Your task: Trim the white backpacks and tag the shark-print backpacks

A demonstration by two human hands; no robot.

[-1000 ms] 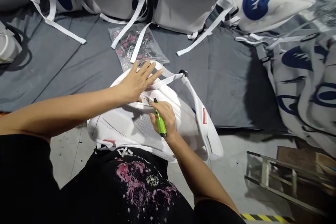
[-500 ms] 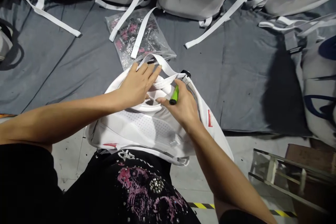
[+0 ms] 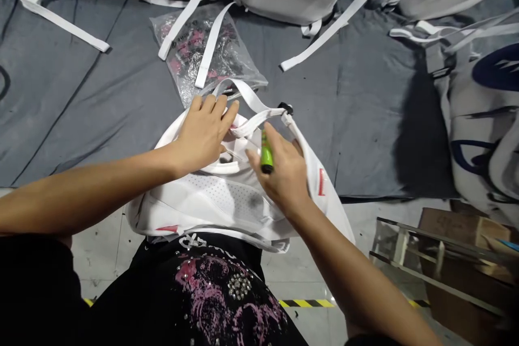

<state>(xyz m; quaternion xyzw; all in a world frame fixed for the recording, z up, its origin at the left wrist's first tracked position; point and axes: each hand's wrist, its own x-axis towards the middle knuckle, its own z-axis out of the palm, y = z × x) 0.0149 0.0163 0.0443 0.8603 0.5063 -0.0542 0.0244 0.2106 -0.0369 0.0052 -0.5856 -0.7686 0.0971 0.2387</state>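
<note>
One white bag [image 3: 206, 197] lies at the near edge of the grey cloth [image 3: 357, 119], apparently mid-handling — what is done or left cannot be told. The right hand [image 3: 286, 173] clasps a green tool [image 3: 266, 155]; the left hand [image 3: 203, 132] rests on the bag — any pinch unclear.

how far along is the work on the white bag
Looks done: the bag has its shape, and its white strap seems joined at the black buckle.
In hand: the left hand rests on it, and the right hand holds a green tool beside the opening.
Left: probably something at that opening, given both hands there; how much can't be told.
</note>
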